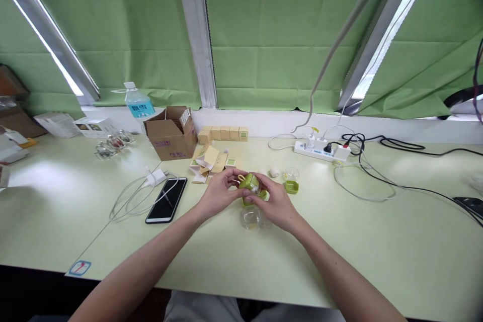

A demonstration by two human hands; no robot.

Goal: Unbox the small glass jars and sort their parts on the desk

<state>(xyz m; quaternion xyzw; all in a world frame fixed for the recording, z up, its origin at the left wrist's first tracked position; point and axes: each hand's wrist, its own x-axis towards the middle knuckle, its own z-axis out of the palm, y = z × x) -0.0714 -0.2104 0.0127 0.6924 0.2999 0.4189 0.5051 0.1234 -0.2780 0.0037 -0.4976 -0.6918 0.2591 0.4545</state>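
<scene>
A small green-capped container (250, 182) is held in the two hands to the right of the smartphone (166, 201); its rounded cap is a glossy olive green, with a pale yellowish loop at one end, and the other end is see-through with something white showing inside. Clear plastic pieces (251, 218) lie on the table (211, 261) to the right of the smartphone, just on the near side of the held container, and a second green piece under the hands is mostly covered by them. Farther right of the smartphone are a small green tray (291, 187), a clear plastic shell (292, 173) and a whitish round item (273, 172). Beyond the smartphone and to its right, opened small cartons (211, 159) lie in a heap before a row of small cartons (225, 134); the cardboard box (171, 136) stands behind the smartphone. A white charging cable (126, 201) loops partly across the smartphone. The left hand (227, 188) has its fingers closed on the loop end of the container, thumb at its near side; the right hand (272, 199) grips the clear end, so the container sits between both sets of fingertips.
</scene>
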